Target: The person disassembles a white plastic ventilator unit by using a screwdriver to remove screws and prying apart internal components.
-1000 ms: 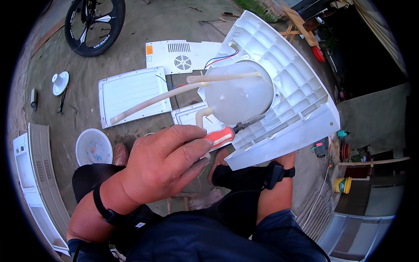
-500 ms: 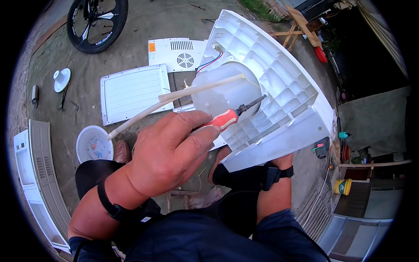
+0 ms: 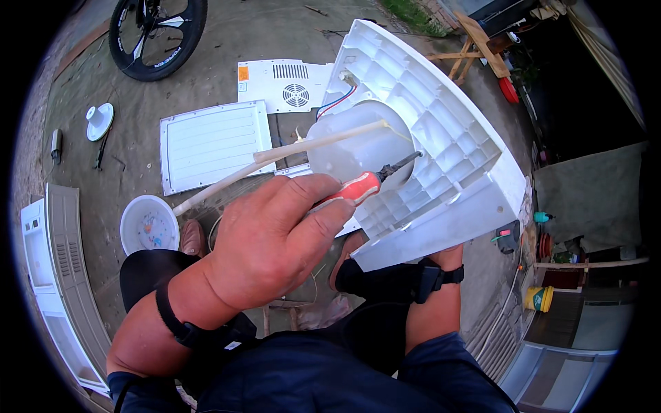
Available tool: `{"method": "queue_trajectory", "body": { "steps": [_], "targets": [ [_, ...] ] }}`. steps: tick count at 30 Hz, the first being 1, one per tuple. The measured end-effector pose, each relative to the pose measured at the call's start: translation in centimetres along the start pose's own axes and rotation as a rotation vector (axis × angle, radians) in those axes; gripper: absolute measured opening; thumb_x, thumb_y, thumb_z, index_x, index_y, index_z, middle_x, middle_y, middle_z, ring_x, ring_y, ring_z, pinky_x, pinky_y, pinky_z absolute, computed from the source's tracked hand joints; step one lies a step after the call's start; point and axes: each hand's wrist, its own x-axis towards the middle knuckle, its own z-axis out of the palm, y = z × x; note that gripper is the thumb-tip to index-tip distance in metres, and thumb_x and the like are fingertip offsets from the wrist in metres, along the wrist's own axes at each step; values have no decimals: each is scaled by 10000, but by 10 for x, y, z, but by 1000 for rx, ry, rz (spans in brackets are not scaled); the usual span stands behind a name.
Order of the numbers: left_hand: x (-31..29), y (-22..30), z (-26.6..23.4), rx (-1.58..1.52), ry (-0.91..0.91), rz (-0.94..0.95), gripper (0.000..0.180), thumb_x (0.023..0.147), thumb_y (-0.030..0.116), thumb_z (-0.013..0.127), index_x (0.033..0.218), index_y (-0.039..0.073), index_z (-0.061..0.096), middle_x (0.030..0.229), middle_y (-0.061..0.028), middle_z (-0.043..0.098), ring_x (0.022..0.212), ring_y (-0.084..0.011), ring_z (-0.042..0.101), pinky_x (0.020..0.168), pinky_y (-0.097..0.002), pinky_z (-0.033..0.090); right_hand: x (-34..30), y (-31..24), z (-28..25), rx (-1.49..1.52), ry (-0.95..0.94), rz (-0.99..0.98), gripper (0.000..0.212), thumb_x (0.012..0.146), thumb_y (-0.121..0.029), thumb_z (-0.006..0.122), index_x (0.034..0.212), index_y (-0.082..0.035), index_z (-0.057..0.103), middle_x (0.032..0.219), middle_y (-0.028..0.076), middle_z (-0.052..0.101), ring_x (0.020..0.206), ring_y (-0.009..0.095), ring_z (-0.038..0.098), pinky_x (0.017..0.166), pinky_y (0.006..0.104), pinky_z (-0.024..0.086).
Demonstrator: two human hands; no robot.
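Observation:
My left hand (image 3: 265, 237) is closed around the red and white handle of a screwdriver (image 3: 361, 187). Its dark shaft points up and right, with the tip at or just over the ribbed inside of a large white plastic housing (image 3: 441, 131). Whether the tip touches a screw there is too small to tell. A translucent round tank (image 3: 358, 141) sits in the housing, and a pale hose (image 3: 317, 141) runs across it down to the left. Red and blue wires (image 3: 337, 103) lead from a small fitting. My right forearm (image 3: 434, 303) passes behind the housing, which hides my right hand.
A white bucket (image 3: 148, 227) with small bits inside stands by my left foot. White panels (image 3: 213, 148) lie on the ground ahead. Further out are a bicycle wheel (image 3: 158, 41), a white round part (image 3: 100, 122), a beige casing (image 3: 69, 268) and a yellow bucket (image 3: 539, 299).
The view has shifted slightly, and everything sits a little differently in the picture. My left hand keeps its grip, with the screwdriver tip at nearly the same spot on the housing.

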Motion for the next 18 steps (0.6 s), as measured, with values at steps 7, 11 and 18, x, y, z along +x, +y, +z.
{"method": "queue_trajectory", "body": {
  "steps": [7, 11, 18],
  "targets": [
    [0, 3, -1, -13, 4, -14, 404, 685, -22, 761, 1070, 39, 652, 1052, -138, 644, 875, -291, 662, 709, -359, 561, 1, 3, -3, -65, -14, -58, 621, 828, -415, 771, 1292, -69, 547, 1177, 81, 639, 1107, 276, 587, 941, 445, 487],
    [1, 3, -1, -14, 13, -8, 400, 689, -20, 761, 1069, 40, 653, 1052, -140, 646, 875, -290, 664, 711, -357, 564, 6, 4, -21, -48, -11, -52, 619, 838, -408, 766, 1302, -65, 543, 1189, 83, 637, 1117, 274, 583, 950, 434, 485],
    [1, 3, -2, -4, -8, -20, 388, 693, -22, 758, 1062, 36, 651, 1048, -143, 645, 871, -291, 664, 710, -357, 565, 6, 2, -10, -5, -21, -12, 601, 840, -394, 767, 1291, -62, 550, 1190, 75, 639, 1106, 268, 589, 950, 424, 488]
  ]
}}
